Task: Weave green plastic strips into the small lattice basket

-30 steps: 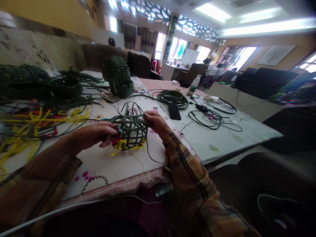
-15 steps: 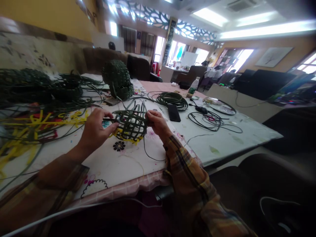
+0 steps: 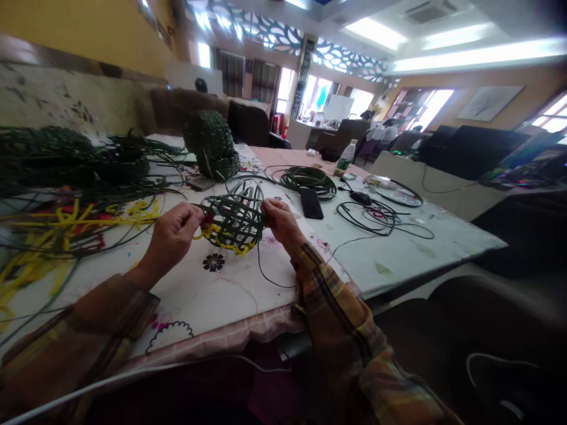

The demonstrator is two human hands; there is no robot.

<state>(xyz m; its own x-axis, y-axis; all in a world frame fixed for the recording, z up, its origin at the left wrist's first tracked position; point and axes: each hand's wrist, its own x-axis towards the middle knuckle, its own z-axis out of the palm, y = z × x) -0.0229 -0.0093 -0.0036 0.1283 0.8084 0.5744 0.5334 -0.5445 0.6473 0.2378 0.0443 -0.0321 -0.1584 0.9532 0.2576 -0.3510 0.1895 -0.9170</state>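
One open-weave green basket (image 3: 236, 224) is held over the bench (image 3: 212, 307). At its left edge, the left hand (image 3: 175, 230) has a narrow, pinched grip, on what I cannot tell; at its right, the right hand (image 3: 281, 221) pinches its side. Behind the basket stands a denser woven green piece (image 3: 211, 144).

Black smartphone (image 3: 312, 203) lies flat on the cloth-covered table (image 3: 443, 248); black computer mouse (image 3: 362, 196) to its right. Green-labelled plastic bottle (image 3: 346, 157) stands upright farther back. Beyond: brown armchair (image 3: 351, 136), wall-hung framed picture (image 3: 489, 104), ceiling air vent (image 3: 430, 10).
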